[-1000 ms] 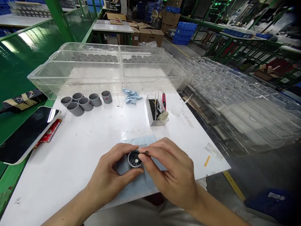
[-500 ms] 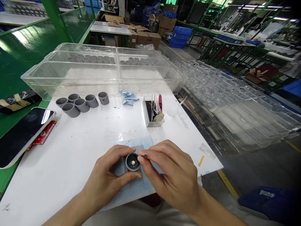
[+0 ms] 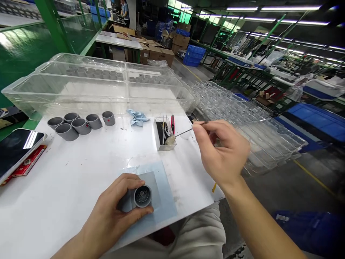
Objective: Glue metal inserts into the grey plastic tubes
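My left hand (image 3: 113, 212) is closed round a small grey cylinder part (image 3: 142, 196), held upright on a pale blue mat (image 3: 164, 194) at the table's near edge; its open top shows dark inner parts. My right hand (image 3: 222, 153) is raised to the right of a small clear box (image 3: 164, 135) and pinches a thin stick-like tool (image 3: 185, 132). The tool's far tip reaches a small bottle standing in that box.
Several grey cylinders (image 3: 78, 124) stand in a group at the back left, next to a crumpled blue cloth (image 3: 137, 117). Large clear plastic trays (image 3: 94, 86) hold more cylinders behind. A phone (image 3: 16, 149) lies at the left edge. Stacked clear trays (image 3: 242, 115) fill the right.
My right hand left the grey part and rose to the right, now pinching a thin tool at the clear box. The left hand still holds the part.
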Available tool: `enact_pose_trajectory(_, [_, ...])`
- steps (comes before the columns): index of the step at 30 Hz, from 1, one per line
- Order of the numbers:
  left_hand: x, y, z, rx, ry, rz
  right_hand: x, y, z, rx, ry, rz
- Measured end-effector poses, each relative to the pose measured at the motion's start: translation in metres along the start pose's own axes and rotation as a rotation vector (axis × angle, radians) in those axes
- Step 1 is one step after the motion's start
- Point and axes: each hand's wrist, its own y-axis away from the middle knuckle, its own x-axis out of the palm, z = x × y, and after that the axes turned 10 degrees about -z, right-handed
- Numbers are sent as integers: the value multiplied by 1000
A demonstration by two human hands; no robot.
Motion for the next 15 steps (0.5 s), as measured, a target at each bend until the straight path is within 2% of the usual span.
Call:
enact_pose_trajectory(3, [-1,0,0,7,-12,-3,14,4,-11,-5,50,96])
enact_pose_trajectory(5, [-2,1,-2,20,-26,1,21,9,-18,-2,81,208])
enact_pose_trajectory(9, [-3,3,-3,69,-33,-29,27,11,-26,20,110,384])
enact_pose_trajectory(11, [-3,2,-4,60,-28,-40,23,7,-23,29,87,329])
enact_pose_trajectory(15, [-1,2,-4,-25,16,-2,-2,4,3,34,7,23])
